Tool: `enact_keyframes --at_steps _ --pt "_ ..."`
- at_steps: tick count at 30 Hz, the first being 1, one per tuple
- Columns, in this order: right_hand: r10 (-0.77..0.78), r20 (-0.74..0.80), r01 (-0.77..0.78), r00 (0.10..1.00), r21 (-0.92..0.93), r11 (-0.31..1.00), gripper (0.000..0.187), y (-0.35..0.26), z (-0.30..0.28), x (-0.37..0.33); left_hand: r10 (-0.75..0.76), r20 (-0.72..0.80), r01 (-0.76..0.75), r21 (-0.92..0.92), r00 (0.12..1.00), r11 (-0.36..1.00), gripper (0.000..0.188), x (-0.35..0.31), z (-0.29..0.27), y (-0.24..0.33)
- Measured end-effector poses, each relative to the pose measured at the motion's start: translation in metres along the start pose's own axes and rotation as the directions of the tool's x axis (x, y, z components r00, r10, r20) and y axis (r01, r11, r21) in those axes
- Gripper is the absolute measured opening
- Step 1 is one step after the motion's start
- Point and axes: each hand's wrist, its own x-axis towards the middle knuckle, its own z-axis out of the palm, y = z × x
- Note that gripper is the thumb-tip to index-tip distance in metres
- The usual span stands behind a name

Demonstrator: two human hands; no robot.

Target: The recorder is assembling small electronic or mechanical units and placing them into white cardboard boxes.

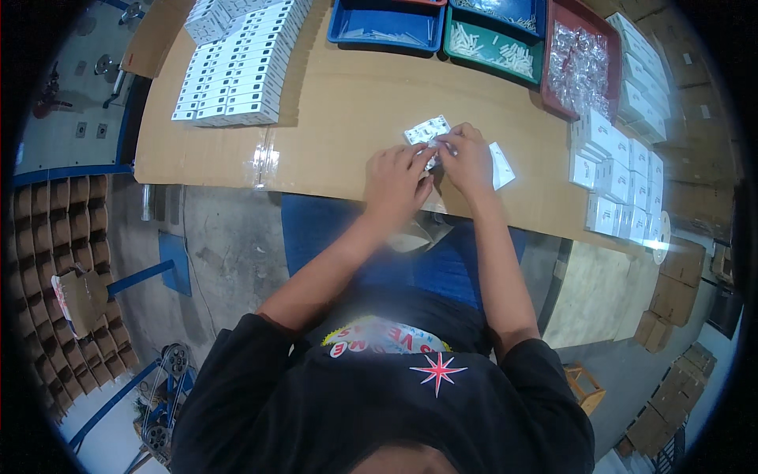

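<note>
My left hand (393, 183) and my right hand (467, 160) meet over the table's near edge, fingertips pinched together. Between them is a small whitish piece (432, 160), mostly covered by the fingers, so its kind cannot be made out. Just beyond the fingertips lies a flat white printed piece (427, 129) with small dark marks. A plain white card or flat box (500, 166) rests to the right of my right wrist, partly behind it.
Stacked small white boxes (233, 75) stand at the left; more white boxes (617, 178) stand at the right. Along the back are a blue tray (384, 43) of clear strips, a green tray (458, 59) of white plugs and a red tray (550, 95) of clear packets.
</note>
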Motion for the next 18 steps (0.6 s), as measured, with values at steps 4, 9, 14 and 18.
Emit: enact_keyframes --at_steps 4,9,14,18 --pt "0.059 -0.015 -0.059 0.998 0.035 0.998 0.012 -0.001 0.003 0.002 -0.008 0.028 0.007 0.026 1.000 1.000 0.052 0.001 0.000 0.001" --pt "0.049 -0.031 -0.050 0.998 -0.040 0.998 0.010 -0.005 -0.002 0.002 -0.015 0.030 0.015 0.020 0.999 1.000 0.055 0.002 -0.001 0.004" --pt "0.024 -0.063 -0.037 0.998 -0.207 0.978 0.016 -0.017 -0.008 -0.001 -0.013 0.002 0.013 0.019 1.000 1.000 0.056 0.003 -0.002 0.003" --pt "-0.002 -0.032 -0.006 1.000 -0.258 0.966 0.018 -0.029 -0.015 -0.008 -0.012 0.006 0.012 0.043 1.000 0.999 0.057 0.002 -0.001 0.001"
